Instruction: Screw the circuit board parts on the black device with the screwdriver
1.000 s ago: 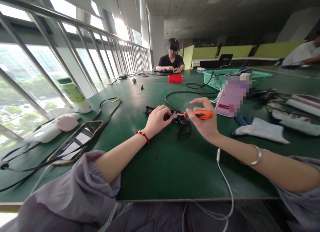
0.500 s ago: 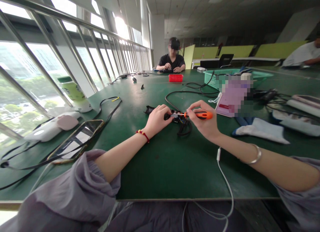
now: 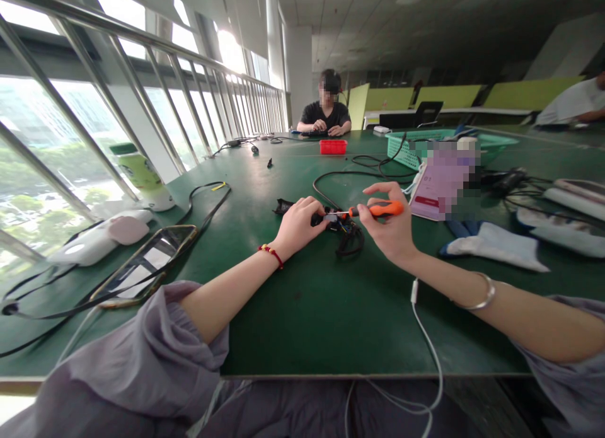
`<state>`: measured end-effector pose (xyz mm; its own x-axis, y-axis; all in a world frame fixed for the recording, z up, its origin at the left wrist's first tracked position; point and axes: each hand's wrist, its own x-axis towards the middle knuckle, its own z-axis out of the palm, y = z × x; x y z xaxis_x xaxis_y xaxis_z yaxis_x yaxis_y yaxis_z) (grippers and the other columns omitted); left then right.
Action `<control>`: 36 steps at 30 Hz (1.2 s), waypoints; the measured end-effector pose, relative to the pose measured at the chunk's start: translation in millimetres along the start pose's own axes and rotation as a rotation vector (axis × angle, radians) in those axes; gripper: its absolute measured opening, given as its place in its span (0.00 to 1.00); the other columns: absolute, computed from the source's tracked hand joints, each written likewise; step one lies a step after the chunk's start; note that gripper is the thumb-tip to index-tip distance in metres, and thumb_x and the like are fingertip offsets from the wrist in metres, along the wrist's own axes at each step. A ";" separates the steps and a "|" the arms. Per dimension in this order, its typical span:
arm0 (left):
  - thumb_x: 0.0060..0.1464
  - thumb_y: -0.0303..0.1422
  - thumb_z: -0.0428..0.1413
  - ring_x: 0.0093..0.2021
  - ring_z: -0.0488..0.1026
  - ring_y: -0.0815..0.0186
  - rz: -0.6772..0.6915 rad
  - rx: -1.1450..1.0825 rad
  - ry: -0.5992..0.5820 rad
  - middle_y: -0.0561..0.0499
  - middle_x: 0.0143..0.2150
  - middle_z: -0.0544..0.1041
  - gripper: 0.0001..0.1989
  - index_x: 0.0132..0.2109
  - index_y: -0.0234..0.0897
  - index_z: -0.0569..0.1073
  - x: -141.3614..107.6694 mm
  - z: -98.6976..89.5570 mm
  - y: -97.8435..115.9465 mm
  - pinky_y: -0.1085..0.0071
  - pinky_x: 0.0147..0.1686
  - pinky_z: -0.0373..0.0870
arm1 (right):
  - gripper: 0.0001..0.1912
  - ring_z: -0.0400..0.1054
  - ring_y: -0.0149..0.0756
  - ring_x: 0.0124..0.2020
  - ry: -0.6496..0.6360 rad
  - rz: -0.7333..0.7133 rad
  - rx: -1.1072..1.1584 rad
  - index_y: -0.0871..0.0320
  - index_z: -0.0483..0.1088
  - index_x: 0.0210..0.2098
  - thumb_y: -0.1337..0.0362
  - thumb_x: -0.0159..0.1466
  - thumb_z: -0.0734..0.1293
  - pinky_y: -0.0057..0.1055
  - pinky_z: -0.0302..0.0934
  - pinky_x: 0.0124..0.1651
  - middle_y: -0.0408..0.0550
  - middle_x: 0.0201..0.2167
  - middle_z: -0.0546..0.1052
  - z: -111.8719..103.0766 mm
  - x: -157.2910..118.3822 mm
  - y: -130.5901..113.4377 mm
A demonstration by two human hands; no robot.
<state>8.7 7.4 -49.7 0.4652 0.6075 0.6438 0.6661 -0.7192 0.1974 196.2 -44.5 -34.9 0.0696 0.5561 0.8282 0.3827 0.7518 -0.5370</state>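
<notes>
In the middle of the green table (image 3: 302, 324), my left hand (image 3: 301, 225) is closed over a black device (image 3: 283, 206) with wires and a small metallic part. Its exact kind I cannot make out. My right hand (image 3: 391, 230) grips an orange and black screwdriver (image 3: 385, 208), held nearly level. The shaft points left, and its tip is at the device beside my left fingertips. My right index finger is raised off the handle. A dark looped cable (image 3: 350, 242) lies just right of the device.
To the left are a phone (image 3: 144, 268), a white gadget (image 3: 101, 236) and a green-lidded cup (image 3: 144, 176). A red tray (image 3: 333, 147), a green basket (image 3: 399, 149), a purple-screened phone (image 3: 437, 183) and gloves (image 3: 496, 246) lie beyond and right. A co-worker (image 3: 326, 113) sits opposite.
My right hand's fingers have loosened and shifted on the screwdriver handle, with the index finger now lifted. My left hand and the device stay in place.
</notes>
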 end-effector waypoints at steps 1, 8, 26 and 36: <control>0.53 0.32 0.57 0.38 0.68 0.63 -0.001 0.001 -0.003 0.51 0.35 0.72 0.05 0.32 0.39 0.67 0.1 -0.1 0.1 0.68 0.38 0.66 | 0.14 0.64 0.29 0.26 0.023 -0.012 0.025 0.53 0.60 0.39 0.65 0.55 0.67 0.29 0.61 0.29 0.43 0.34 0.68 0.6 -0.5 0.9; 0.52 0.32 0.57 0.39 0.68 0.63 0.007 0.005 0.004 0.51 0.35 0.72 0.05 0.32 0.38 0.67 -0.1 -0.1 0.0 0.68 0.38 0.66 | 0.10 0.61 0.26 0.22 0.024 0.001 -0.046 0.54 0.61 0.35 0.61 0.57 0.67 0.28 0.58 0.27 0.39 0.28 0.65 -0.8 -0.3 -1.9; 0.52 0.31 0.57 0.38 0.68 0.63 0.002 0.010 0.003 0.51 0.35 0.71 0.06 0.32 0.38 0.66 0.8 0.7 1.6 0.68 0.38 0.66 | 0.22 0.62 0.30 0.28 0.071 -0.027 -0.012 0.52 0.58 0.43 0.65 0.52 0.70 0.30 0.60 0.28 0.42 0.34 0.66 -0.8 1.1 1.7; 0.52 0.31 0.57 0.38 0.68 0.63 0.005 0.008 0.007 0.51 0.35 0.71 0.06 0.32 0.38 0.67 0.1 1.3 0.8 0.68 0.38 0.66 | 0.24 0.64 0.29 0.28 0.065 -0.060 0.024 0.53 0.57 0.46 0.66 0.53 0.69 0.29 0.60 0.29 0.41 0.33 0.66 -0.8 0.9 2.1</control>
<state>10.0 7.3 -50.4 0.4644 0.6015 0.6500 0.6684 -0.7196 0.1884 197.8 -42.7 -35.2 0.1075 0.4863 0.8672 0.3662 0.7915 -0.4893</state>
